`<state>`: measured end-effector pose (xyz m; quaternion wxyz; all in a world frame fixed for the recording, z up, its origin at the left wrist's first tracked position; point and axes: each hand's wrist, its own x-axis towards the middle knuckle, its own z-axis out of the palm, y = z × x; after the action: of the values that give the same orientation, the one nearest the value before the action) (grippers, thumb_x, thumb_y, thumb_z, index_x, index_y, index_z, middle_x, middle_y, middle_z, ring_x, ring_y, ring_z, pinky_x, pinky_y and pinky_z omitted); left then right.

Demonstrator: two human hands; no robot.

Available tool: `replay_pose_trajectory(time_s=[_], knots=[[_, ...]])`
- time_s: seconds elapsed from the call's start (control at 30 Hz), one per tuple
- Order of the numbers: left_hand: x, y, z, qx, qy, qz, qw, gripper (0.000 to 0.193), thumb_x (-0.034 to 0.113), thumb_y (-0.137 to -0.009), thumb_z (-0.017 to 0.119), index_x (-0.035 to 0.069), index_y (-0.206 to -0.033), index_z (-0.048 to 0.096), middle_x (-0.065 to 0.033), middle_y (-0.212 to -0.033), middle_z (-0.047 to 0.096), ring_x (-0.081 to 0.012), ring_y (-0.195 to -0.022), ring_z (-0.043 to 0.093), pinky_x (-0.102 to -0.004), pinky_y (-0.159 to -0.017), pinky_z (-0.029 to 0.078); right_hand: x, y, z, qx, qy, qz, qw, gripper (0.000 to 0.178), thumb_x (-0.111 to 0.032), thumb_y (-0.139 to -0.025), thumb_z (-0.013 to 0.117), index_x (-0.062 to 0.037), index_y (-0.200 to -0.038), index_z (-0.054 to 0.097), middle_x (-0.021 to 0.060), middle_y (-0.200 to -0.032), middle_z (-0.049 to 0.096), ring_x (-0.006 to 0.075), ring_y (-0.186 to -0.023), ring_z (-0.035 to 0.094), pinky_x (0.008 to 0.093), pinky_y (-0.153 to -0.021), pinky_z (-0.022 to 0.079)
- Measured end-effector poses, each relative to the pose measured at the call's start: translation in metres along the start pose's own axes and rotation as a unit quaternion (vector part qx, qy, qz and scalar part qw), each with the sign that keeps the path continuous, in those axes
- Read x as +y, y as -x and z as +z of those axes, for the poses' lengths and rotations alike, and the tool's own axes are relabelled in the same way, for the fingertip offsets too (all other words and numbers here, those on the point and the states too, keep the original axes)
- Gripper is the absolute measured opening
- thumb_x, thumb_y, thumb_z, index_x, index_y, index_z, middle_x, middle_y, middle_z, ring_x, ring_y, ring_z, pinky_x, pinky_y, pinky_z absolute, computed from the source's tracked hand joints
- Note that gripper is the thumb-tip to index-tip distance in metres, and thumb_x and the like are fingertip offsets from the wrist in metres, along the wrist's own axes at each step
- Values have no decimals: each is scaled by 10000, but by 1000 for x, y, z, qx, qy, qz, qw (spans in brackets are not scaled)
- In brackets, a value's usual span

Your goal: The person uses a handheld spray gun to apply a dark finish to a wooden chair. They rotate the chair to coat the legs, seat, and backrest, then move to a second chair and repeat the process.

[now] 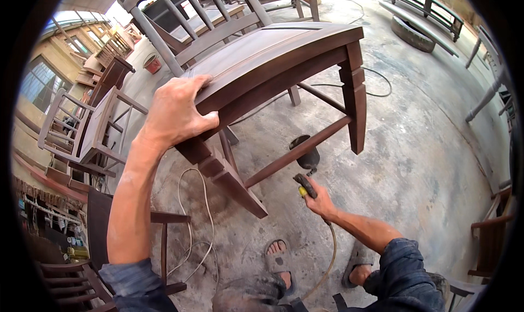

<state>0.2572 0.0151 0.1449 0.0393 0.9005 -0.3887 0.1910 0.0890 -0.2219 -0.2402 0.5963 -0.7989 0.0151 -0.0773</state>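
Left hand, fingers gripping the near-left corner of the dark chair, tilted over the concrete floor, front edge slanting lower left to upper right, slatted back toward upper left! Right hand's fingers wrap a hose-fed tool tipped upper left.

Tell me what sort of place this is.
Probably a furniture-finishing workshop or its yard. The left hand grips a brown wooden chair, the right hand holds what looks like a spray gun on a hose, and a second chair stands at the left.
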Motion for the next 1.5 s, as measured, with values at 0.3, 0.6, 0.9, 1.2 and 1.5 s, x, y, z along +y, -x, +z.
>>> replay_pose_trajectory(time_s=[0.3, 0.6, 0.9, 1.2, 1.5], knots=[[-38, -22, 8, 13, 66, -9, 998, 628, 238, -690, 763, -10, -1257, 653, -211, -1162, 716, -320, -1083, 695, -393, -1009, 519, 3, -172, 25, 61, 44, -194, 978, 568, -100, -941, 647, -22, -1466, 446, 152, -1045, 692, 263, -908, 678, 376, -813, 535], [-37, -21, 3, -7, 42, -20, 999, 710, 200, -626, 709, 14, -1307, 641, -133, -1124, 711, -242, -1089, 678, -369, -1048, 480, -53, -247, 7, 104, -38, -117, 987, 471, -83, -922, 652, -38, -1369, 510, 222, -817, 649, 341, -708, 652, 408, -669, 513], [-34, -20, 5, -10, 50, -39, 998, 837, 262, -542, 646, 0, -1337, 625, -141, -1097, 682, -244, -1067, 656, -364, -1042, 468, -48, -287, -20, 152, -81, -129, 977, 564, -21, -920, 602, -6, -1475, 501, 192, -1082, 731, 203, -920, 693, 305, -828, 533], [-34, -20, -5, -42, 19, -44, 998, 882, 330, -544, 640, -67, -1330, 597, -175, -1145, 685, -266, -1081, 655, -383, -1026, 476, -48, -288, -11, 177, -88, -115, 974, 566, 0, -908, 578, 0, -1468, 499, 190, -1072, 731, 223, -901, 711, 322, -812, 548], [-38, -19, -4, -65, 34, -48, 996, 888, 303, -589, 641, -99, -1376, 556, -197, -1314, 644, -283, -1192, 630, -406, -1090, 447, -44, -302, -26, 193, -116, -91, 970, 513, 9, -926, 552, -25, -1437, 527, 114, -978, 692, 160, -788, 642, 291, -720, 518]])
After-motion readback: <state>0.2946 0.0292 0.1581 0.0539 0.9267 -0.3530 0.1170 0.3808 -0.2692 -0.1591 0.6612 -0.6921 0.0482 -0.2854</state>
